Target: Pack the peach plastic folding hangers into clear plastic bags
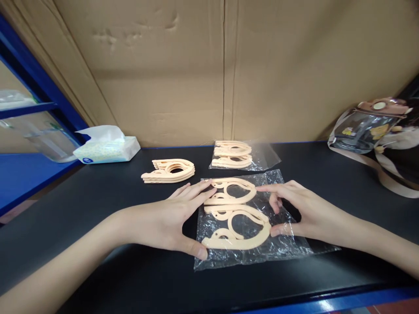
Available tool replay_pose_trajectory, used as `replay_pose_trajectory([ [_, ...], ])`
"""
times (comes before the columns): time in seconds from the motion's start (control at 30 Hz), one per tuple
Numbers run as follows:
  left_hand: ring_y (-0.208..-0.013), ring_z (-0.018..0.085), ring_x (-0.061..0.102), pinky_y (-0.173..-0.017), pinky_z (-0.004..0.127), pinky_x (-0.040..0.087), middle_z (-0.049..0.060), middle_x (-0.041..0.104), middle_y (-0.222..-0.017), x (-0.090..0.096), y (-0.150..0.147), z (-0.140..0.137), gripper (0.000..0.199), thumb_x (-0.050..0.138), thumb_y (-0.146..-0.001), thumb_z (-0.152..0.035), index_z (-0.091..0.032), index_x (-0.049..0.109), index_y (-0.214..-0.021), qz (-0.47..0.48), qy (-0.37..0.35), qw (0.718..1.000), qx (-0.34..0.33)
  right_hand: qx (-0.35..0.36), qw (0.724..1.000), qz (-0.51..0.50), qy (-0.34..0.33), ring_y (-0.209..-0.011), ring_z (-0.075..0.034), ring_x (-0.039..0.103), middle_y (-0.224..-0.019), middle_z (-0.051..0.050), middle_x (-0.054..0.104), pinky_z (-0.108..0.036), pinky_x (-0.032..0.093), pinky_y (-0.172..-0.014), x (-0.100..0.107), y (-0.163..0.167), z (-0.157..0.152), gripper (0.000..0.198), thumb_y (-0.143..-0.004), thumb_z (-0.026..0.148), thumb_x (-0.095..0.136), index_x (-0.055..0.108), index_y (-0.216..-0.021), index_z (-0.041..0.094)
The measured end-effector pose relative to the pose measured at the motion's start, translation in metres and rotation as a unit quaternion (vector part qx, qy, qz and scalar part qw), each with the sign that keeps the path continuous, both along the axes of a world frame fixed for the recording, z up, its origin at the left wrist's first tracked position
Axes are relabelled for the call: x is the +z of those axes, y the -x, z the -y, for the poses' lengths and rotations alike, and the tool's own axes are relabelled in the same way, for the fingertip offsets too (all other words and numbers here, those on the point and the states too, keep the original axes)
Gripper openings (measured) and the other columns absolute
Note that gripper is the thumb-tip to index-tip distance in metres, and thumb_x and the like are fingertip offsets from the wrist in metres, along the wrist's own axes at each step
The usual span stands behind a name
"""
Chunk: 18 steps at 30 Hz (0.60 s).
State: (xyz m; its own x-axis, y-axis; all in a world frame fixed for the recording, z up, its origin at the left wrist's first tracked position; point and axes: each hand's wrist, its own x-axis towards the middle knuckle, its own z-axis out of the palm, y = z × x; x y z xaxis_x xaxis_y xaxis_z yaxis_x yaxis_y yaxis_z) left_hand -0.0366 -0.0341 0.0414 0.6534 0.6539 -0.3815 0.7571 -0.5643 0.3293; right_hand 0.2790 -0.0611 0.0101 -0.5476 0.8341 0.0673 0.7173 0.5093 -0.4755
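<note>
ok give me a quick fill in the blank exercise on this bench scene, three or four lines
1. Both hands rest on a clear plastic bag that holds two ____ -coloured plastic pieces.
2. The left hand and right hand press the bag flat on a ____ tabletop.
3. The tissue pack lies to the far ____ of the bench.

Missing words: peach; black; left

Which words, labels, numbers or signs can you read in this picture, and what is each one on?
None can be read.
Tissue pack: a round blue mark, too blurred to read.
Clear bag: small yellow print, too small to read.
</note>
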Motion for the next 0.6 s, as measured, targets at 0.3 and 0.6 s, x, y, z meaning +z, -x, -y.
replay_pose_trajectory([
  [0.3, -0.138, 0.025, 0.031, -0.115, 0.042, 0.026, 0.006, 0.035, -0.151, -0.014, -0.011, -0.011, 0.061, 0.035, -0.095, -0.057, -0.023, 0.030, -0.146, 0.145, -0.135, 0.979, 0.052, -0.014, 0.997, 0.044, -0.061, -0.083, -0.021, 0.063, -0.089, -0.001, 0.067, -0.037, 0.049, -0.077, 0.009, -0.025, -0.022, 0.045, -0.089, 0.043, 0.052, 0.049, -0.132, 0.030],
  [0.6, -0.128, 0.027, 0.042, -0.108, 0.043, 0.034, 0.011, 0.044, -0.143, -0.025, -0.015, -0.019, 0.064, 0.042, -0.093, -0.057, -0.020, 0.032, -0.144, 0.147, -0.161, 0.976, 0.026, 0.066, 0.987, 0.041, -0.143, -0.120, -0.025, 0.053, -0.133, -0.007, 0.057, -0.044, 0.043, -0.100, 0.023, 0.005, -0.038, 0.044, -0.095, 0.042, 0.043, 0.047, -0.135, 0.022],
])
